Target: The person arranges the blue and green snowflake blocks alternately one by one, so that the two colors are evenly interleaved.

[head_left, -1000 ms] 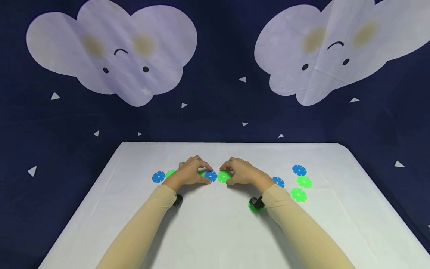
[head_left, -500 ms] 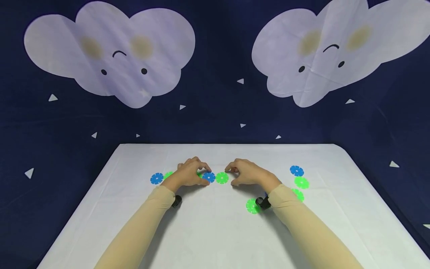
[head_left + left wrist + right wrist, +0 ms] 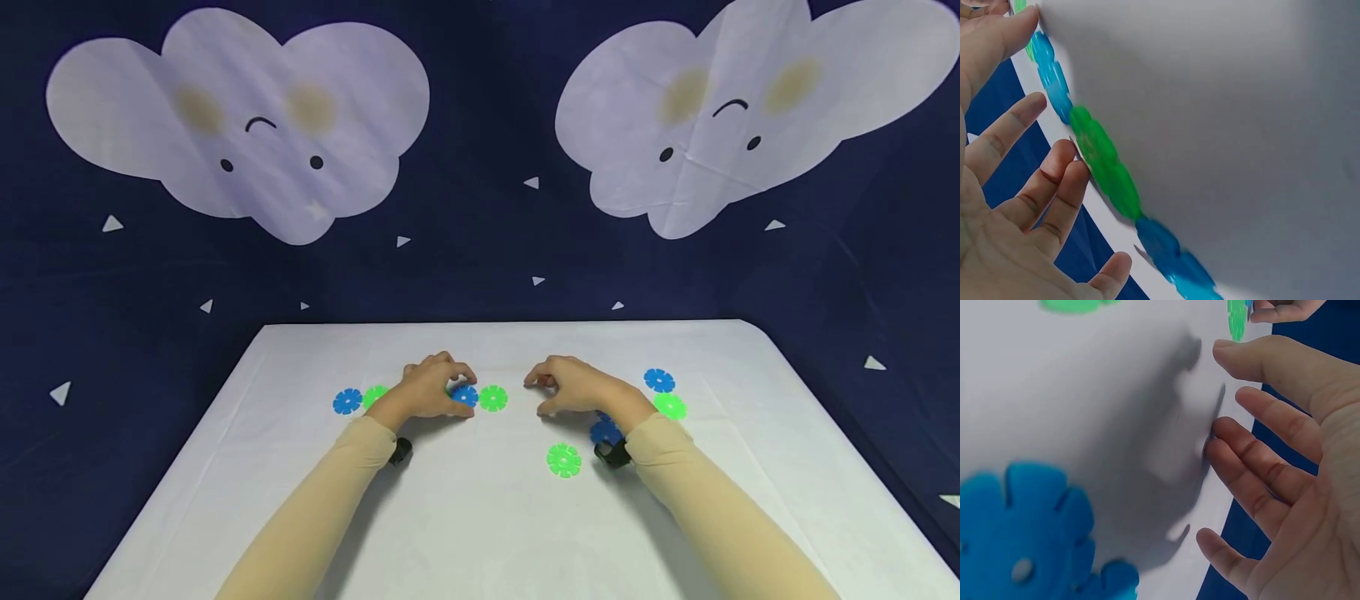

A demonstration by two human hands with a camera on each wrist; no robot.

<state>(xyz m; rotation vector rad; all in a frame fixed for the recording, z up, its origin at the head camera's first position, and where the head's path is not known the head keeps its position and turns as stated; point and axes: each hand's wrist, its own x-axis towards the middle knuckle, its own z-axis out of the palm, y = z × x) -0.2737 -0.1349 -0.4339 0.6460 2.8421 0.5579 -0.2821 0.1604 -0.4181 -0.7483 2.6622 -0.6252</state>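
Note:
A row of notched plastic discs, blue and green in turn, lies across the table. My left hand (image 3: 431, 387) is over it, thumb and index finger on either side of a blue disc (image 3: 464, 397). The left wrist view shows its fingers spread beside that blue disc (image 3: 1052, 81) and a green disc (image 3: 1105, 164). A green disc (image 3: 493, 398) ends the row on the right, beyond the left fingertips. My right hand (image 3: 573, 385) is apart from the row, fingers loosely bent and holding nothing. Blue discs (image 3: 1022, 537) lie near it in the right wrist view.
A loose green disc (image 3: 564, 460) lies nearer the front. Another blue disc (image 3: 659, 381) and a green disc (image 3: 670, 406) lie at the right, beside the right sleeve. The white table (image 3: 465, 533) ends against a dark blue cloth (image 3: 480, 275) with clouds.
My right hand has let go of the green disc at the row's right end and moved right, away from it. The left hand stays near the blue disc.

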